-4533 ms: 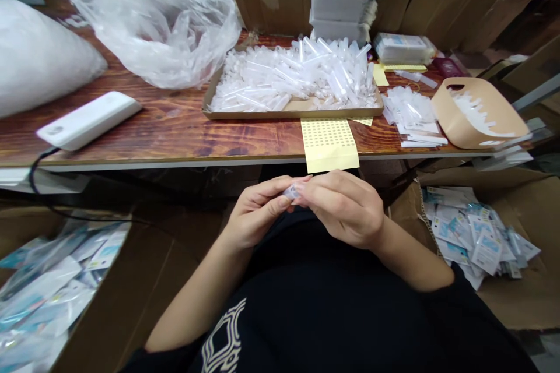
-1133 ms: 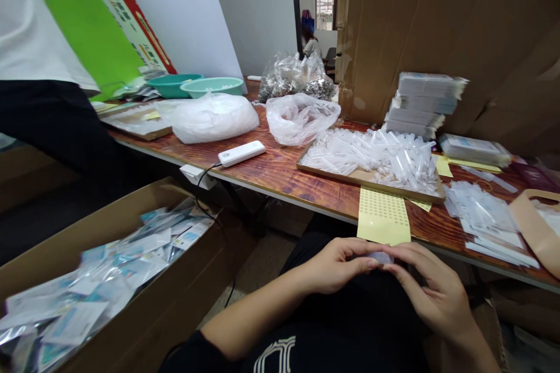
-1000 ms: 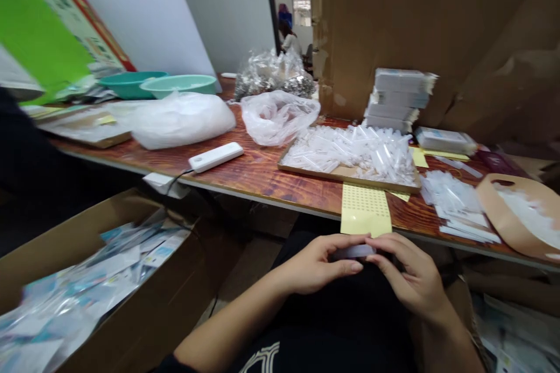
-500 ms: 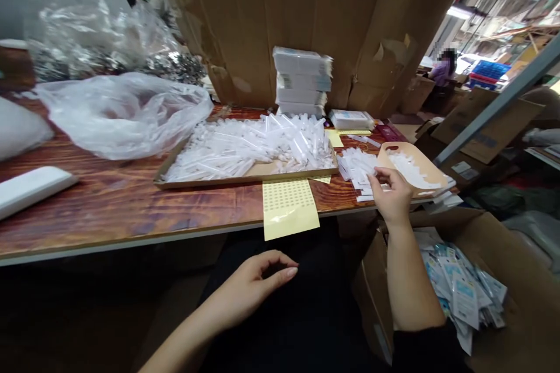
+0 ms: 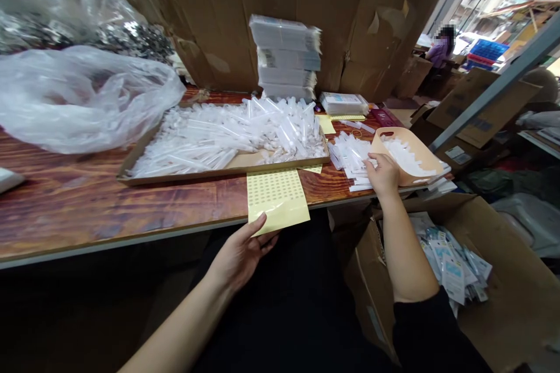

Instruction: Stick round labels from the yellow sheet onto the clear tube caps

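My left hand point(image 5: 240, 256) is at the lower edge of a yellow sticker sheet point(image 5: 280, 210), thumb over its front and fingers behind the edge. The sheet, with rows of small dots, hangs over the table's front. My right hand point(image 5: 384, 175) has its fingers drawn together at a pile of small white plastic pieces point(image 5: 352, 154); whatever is between the fingertips is too small to tell. Just right of it stands a peach-coloured basket point(image 5: 431, 163) with white pieces inside. A shallow cardboard tray point(image 5: 184, 175) is heaped with clear plastic tubes point(image 5: 210, 140).
Behind the tray stand stacked clear-wrapped packs point(image 5: 284, 58) against a cardboard wall point(image 5: 219, 11). A plastic bag point(image 5: 87, 99) lies on the left. Below right, an open carton point(image 5: 503, 280) holds printed packets point(image 5: 455, 274). A slanting metal post point(image 5: 494, 87) and a distant person point(image 5: 441, 49) are at right.
My left hand has risen from above my lap to the sticker sheet's lower edge. My right hand has stayed by the pile and basket. The view has shifted slightly right and down.
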{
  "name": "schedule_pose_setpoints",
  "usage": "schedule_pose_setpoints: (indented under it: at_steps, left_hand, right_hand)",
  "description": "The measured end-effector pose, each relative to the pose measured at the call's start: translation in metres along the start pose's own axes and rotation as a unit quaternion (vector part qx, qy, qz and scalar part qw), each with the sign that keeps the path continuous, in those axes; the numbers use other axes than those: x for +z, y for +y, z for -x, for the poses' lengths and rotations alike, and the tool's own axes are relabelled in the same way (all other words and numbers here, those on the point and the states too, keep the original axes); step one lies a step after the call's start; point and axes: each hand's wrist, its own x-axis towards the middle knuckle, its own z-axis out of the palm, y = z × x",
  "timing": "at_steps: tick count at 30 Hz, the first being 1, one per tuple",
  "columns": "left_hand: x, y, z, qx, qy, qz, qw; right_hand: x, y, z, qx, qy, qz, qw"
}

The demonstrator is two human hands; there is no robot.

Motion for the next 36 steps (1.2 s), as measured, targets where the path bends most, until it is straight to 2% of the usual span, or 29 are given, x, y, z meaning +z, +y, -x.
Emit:
schedule_pose_setpoints:
  at_steps: [3, 6, 8, 10, 11, 13, 15, 16, 18, 20, 22, 23, 24, 25, 26, 27, 29, 30, 31, 33, 36]
  left_hand:
    - [-0.001, -0.002, -0.004, 0.013, 0.01, -0.019, 1.0]
    - [-0.005, -0.006, -0.007, 0.026, 0.014, -0.015, 0.999]
    - [-0.007, -0.008, -0.006, 0.029, 0.005, -0.001, 1.0]
    - [-0.009, -0.009, -0.003, 0.03, -0.004, 0.012, 0.999]
    - [-0.011, -0.009, -0.002, 0.031, -0.007, 0.015, 0.999]
    - [-0.014, -0.009, 0.001, 0.027, -0.012, 0.008, 1.0]
    - [-0.019, -0.009, 0.002, 0.02, -0.016, -0.013, 1.0]
    - [-0.022, -0.009, 0.002, 0.017, -0.02, -0.028, 0.999]
    - [-0.029, -0.01, 0.003, 0.016, -0.03, -0.067, 0.997]
    - [-0.036, -0.011, 0.003, 0.033, -0.029, -0.112, 0.993]
    - [-0.044, -0.012, 0.005, 0.089, 0.006, -0.175, 0.981]
    - [-0.047, -0.012, 0.007, 0.141, 0.043, -0.218, 0.965]
    - [-0.051, -0.013, 0.009, 0.212, 0.089, -0.268, 0.936]
    - [-0.053, -0.013, 0.011, 0.297, 0.136, -0.323, 0.888]
    - [-0.055, -0.012, 0.013, 0.386, 0.174, -0.377, 0.824]
    - [-0.055, -0.012, 0.016, 0.472, 0.192, -0.426, 0.748]
    - [-0.052, -0.011, 0.02, 0.603, 0.168, -0.497, 0.601]
    - [-0.048, -0.01, 0.022, 0.643, 0.134, -0.52, 0.546]
    - [-0.044, -0.009, 0.023, 0.669, 0.098, -0.536, 0.505]
    - [-0.035, -0.009, 0.024, 0.694, 0.049, -0.552, 0.46]
    - [-0.026, -0.009, 0.022, 0.701, 0.043, -0.56, 0.439]
  right_hand:
    - [-0.004, -0.014, 0.004, 0.0, 0.0, -0.013, 1.0]
    - [-0.013, -0.042, 0.024, -0.005, -0.009, -0.042, 0.999]
    - [-0.018, -0.067, 0.047, -0.014, -0.04, -0.069, 0.997]
    - [-0.022, -0.092, 0.072, 0.0, -0.101, -0.113, 0.988]
    - [-0.022, -0.104, 0.084, 0.057, -0.166, -0.181, 0.968]
    - [-0.02, -0.125, 0.103, 0.174, -0.284, -0.314, 0.889]
    - [-0.013, -0.141, 0.114, 0.258, -0.347, -0.416, 0.8]
    - [-0.01, -0.147, 0.118, 0.28, -0.357, -0.446, 0.772]
    - [-0.002, -0.157, 0.123, 0.301, -0.351, -0.476, 0.748]
    - [0.003, -0.163, 0.126, 0.31, -0.335, -0.484, 0.747]
    - [0.006, -0.168, 0.129, 0.321, -0.321, -0.49, 0.744]
    - [0.007, -0.169, 0.131, 0.326, -0.313, -0.493, 0.744]
    - [0.007, -0.171, 0.133, 0.33, -0.304, -0.495, 0.744]
    - [0.007, -0.172, 0.135, 0.335, -0.295, -0.497, 0.744]
    - [0.007, -0.173, 0.138, 0.339, -0.285, -0.499, 0.745]
    - [0.008, -0.174, 0.14, 0.342, -0.276, -0.501, 0.745]
    - [0.009, -0.176, 0.144, 0.348, -0.26, -0.505, 0.745]
    - [0.01, -0.177, 0.146, 0.35, -0.254, -0.507, 0.745]
    - [0.011, -0.178, 0.148, 0.352, -0.249, -0.509, 0.745]
    - [0.012, -0.182, 0.152, 0.352, -0.242, -0.511, 0.746]
    - [0.012, -0.187, 0.156, 0.348, -0.237, -0.513, 0.748]
